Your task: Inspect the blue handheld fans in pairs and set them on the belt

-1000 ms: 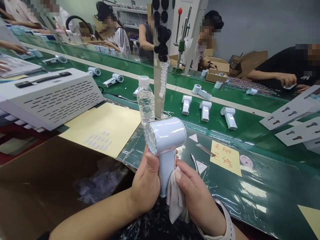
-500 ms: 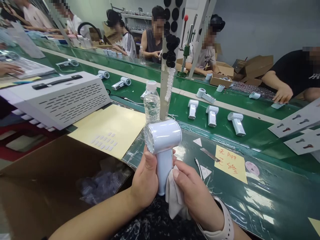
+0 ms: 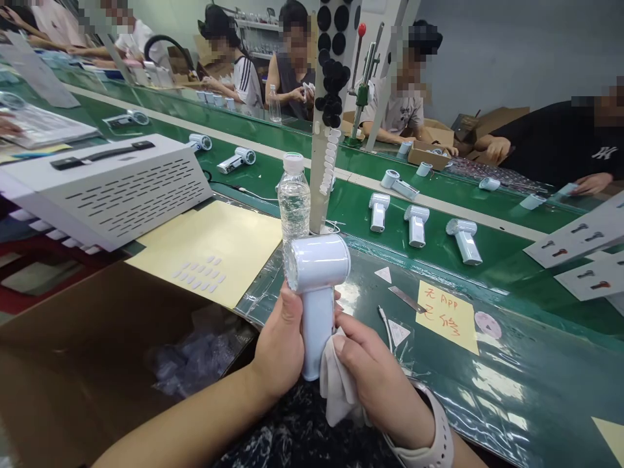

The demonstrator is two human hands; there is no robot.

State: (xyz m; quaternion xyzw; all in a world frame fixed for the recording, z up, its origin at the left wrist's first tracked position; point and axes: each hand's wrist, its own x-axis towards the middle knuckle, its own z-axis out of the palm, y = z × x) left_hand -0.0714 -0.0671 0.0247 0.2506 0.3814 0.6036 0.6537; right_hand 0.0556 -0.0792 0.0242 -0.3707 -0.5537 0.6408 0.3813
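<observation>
My left hand (image 3: 280, 344) is wrapped round the handle of a white handheld fan (image 3: 316, 286), held upright with its round head on top. My right hand (image 3: 377, 377) presses a white cloth (image 3: 337, 383) against the right side of the handle, fingers closed on the cloth. A white watch band sits on my right wrist. Both hands are over the near edge of the green workbench (image 3: 511, 364), which is covered in clear film.
A water bottle (image 3: 293, 198) and a white post with stickers (image 3: 327, 117) stand behind the fan. Three white fans (image 3: 416, 224) lie on the conveyor belt. A yellow note (image 3: 447, 315), a metal strip, a grey vented box (image 3: 102, 185), a cardboard box (image 3: 97, 364). Several people sit across the belt.
The fan has been lowered slightly and turned a little in my hands; the view has shifted. Both hands keep their grip.
</observation>
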